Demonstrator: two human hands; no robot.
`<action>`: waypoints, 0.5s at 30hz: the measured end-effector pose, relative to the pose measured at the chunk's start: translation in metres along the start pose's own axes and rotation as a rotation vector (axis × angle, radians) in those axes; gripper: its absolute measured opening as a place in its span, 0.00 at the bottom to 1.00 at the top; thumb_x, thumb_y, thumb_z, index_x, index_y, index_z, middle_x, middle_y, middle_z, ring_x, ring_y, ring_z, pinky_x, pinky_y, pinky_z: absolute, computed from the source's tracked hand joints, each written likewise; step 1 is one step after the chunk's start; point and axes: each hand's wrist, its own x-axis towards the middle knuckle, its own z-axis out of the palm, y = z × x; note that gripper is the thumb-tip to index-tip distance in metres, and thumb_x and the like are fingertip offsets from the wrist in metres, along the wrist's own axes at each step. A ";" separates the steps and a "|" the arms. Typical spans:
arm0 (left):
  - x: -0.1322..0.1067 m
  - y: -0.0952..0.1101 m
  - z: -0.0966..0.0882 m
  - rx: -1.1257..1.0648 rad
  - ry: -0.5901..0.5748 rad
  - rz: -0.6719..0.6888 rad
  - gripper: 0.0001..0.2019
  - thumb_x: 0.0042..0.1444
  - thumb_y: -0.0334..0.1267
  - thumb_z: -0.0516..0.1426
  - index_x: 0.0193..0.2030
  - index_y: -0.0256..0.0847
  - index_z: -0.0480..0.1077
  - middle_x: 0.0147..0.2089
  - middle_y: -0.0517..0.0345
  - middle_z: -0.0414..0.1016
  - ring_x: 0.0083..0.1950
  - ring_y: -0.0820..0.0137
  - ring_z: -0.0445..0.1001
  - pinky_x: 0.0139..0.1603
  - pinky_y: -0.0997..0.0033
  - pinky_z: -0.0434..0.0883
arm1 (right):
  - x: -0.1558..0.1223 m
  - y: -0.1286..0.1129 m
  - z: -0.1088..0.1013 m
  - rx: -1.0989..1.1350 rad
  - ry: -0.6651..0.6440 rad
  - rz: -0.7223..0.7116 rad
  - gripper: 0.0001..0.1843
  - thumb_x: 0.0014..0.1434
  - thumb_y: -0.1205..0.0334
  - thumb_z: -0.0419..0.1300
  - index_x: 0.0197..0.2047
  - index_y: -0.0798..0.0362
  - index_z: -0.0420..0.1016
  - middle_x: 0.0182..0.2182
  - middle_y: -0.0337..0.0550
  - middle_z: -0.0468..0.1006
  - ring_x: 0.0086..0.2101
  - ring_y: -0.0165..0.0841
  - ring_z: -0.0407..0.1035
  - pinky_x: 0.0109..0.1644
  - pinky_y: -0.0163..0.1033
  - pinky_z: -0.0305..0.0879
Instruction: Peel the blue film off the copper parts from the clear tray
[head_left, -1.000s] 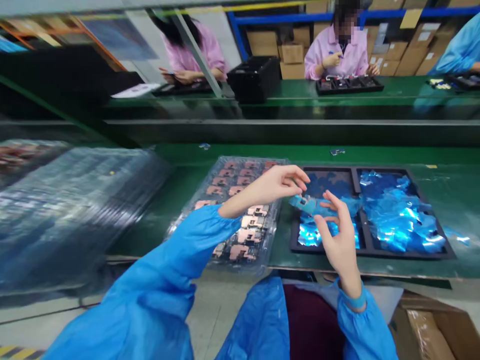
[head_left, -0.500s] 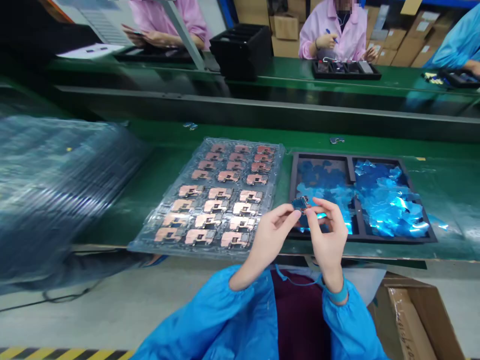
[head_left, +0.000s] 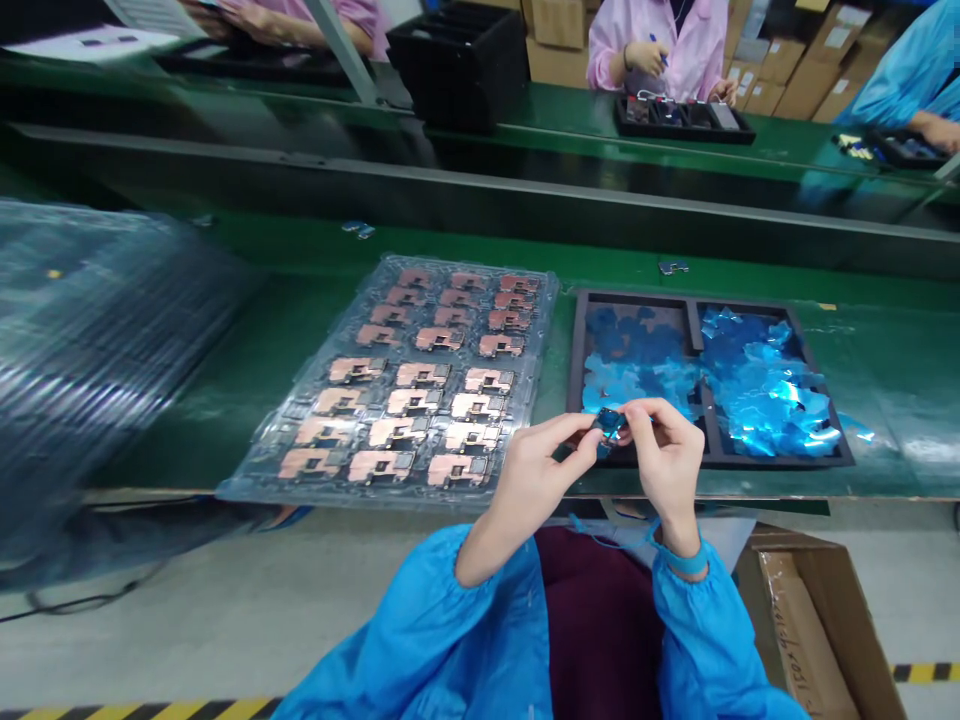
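Between both hands, over the front of the black tray, is a small dark circuit board with a bluish face. My left hand pinches its left side between thumb and fingers. At the board's right edge, my right hand is closed in a pinch; whether a bit of film is in that grip is too small to tell. Left of the hands lies a clear plastic tray with rows of copper-coloured boards. Pieces of shiny blue film fill much of the black divided tray.
Stacked clear trays stand at the left. Loose small boards lie along the back of the green bench. Beyond a rail, people in pink and blue sleeves sit by black trays. A cardboard box is below, at right.
The board has turned in my fingers and now shows a darker face. My right fingers have shifted to its right edge. The whole view has moved slightly, with the bench appearing higher and further left.
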 end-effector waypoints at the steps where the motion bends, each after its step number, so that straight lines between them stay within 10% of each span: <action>1: 0.000 -0.001 0.001 -0.010 -0.010 -0.014 0.10 0.67 0.43 0.60 0.39 0.43 0.81 0.35 0.58 0.84 0.34 0.65 0.81 0.38 0.70 0.78 | 0.000 0.001 -0.001 -0.018 -0.011 -0.010 0.13 0.69 0.51 0.65 0.39 0.50 0.85 0.35 0.42 0.87 0.31 0.34 0.80 0.37 0.38 0.77; 10: -0.002 -0.002 0.004 -0.011 0.022 0.057 0.08 0.67 0.39 0.61 0.40 0.41 0.82 0.35 0.58 0.85 0.32 0.68 0.80 0.38 0.72 0.77 | 0.001 0.010 0.000 -0.094 0.036 -0.085 0.15 0.73 0.52 0.62 0.39 0.50 0.85 0.32 0.40 0.85 0.28 0.31 0.77 0.34 0.37 0.76; 15: -0.001 -0.016 0.010 -0.117 0.090 -0.091 0.14 0.67 0.45 0.63 0.50 0.38 0.85 0.38 0.54 0.87 0.34 0.64 0.83 0.38 0.68 0.81 | 0.000 0.010 0.000 -0.265 0.064 -0.337 0.13 0.75 0.57 0.61 0.54 0.47 0.86 0.49 0.49 0.86 0.47 0.40 0.81 0.42 0.43 0.81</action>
